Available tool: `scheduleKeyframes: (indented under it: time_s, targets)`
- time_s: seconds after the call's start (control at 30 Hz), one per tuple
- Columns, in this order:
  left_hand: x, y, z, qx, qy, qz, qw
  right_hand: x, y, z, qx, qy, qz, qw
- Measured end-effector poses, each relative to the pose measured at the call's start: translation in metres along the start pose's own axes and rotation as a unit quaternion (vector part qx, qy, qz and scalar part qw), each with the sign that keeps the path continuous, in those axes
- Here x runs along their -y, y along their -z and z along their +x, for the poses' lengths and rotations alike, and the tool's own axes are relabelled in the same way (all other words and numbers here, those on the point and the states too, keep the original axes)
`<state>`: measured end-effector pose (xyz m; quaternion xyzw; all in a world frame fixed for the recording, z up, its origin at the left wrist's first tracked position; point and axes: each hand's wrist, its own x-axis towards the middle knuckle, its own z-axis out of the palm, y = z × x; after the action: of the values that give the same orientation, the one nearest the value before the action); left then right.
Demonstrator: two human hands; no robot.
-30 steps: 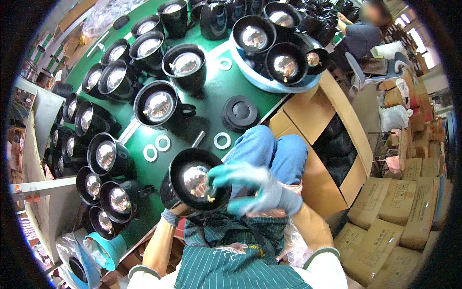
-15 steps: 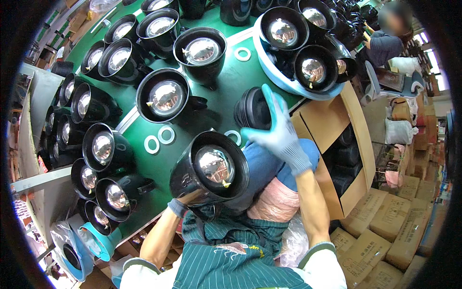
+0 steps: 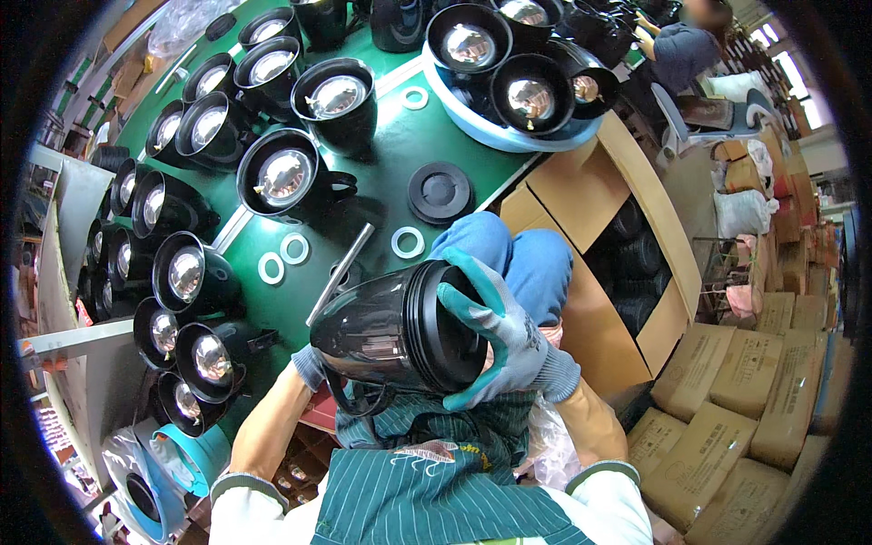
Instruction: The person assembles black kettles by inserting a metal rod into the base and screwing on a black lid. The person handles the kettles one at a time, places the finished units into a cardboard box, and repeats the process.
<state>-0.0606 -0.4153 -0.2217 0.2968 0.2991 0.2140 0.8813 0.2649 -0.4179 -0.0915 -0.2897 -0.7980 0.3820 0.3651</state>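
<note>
A glossy black jug [image 3: 363, 322] lies tilted above my lap, its wide end facing right. My left hand [image 3: 309, 366] supports it from the lower left; only the glove's cuff shows, the fingers being hidden behind the jug. Over the wide end sits a black ridged cap [image 3: 445, 327]. My right hand [image 3: 516, 350], in a grey glove with teal palm and fingers, grips this cap with the thumb and fingers spread round its rim. Whether the cap is fully seated I cannot tell. On the green table [image 3: 391, 195] beyond lies another black ridged cap [image 3: 440, 193].
Several black jugs [image 3: 283, 177] with silvery domes inside stand at the left and far side. White rings [image 3: 408, 242] and a metal rod [image 3: 341, 272] are near the jug. At right are a blue basin [image 3: 495, 136], an open carton [image 3: 672, 350] and stacked boxes [image 3: 695, 459].
The jug, which showed its silvery dome, has turned onto its side. My right hand has brought a ridged cap from the table to its wide end. The view has shifted slightly.
</note>
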Motion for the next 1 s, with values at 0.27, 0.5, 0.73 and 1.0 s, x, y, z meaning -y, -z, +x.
scheduleKeyframes:
  time_s: [0.27, 0.5, 0.73, 1.0]
  targets:
    - [-0.030, -0.017, 0.010, -0.028, 0.096, -0.092, 0.991, 0.025, 0.002, -0.027, -0.057, -0.006, -0.072, 0.996]
    - [-0.077, -0.042, 0.014, 0.195, -0.210, 0.652, 0.702, 0.052, -0.005, -0.028, -0.036, 0.060, -0.140, 0.988]
    - [-0.022, 0.014, 0.017, 0.046, -0.093, 0.195, 0.975, 0.037, -0.009, -0.061, -0.239, -0.235, 0.280, 0.900]
    - [-0.049, -0.037, 0.016, -0.173, -0.304, 0.488, 0.800, -0.019, -0.009, -0.063, -0.197, -0.152, 0.310, 0.918]
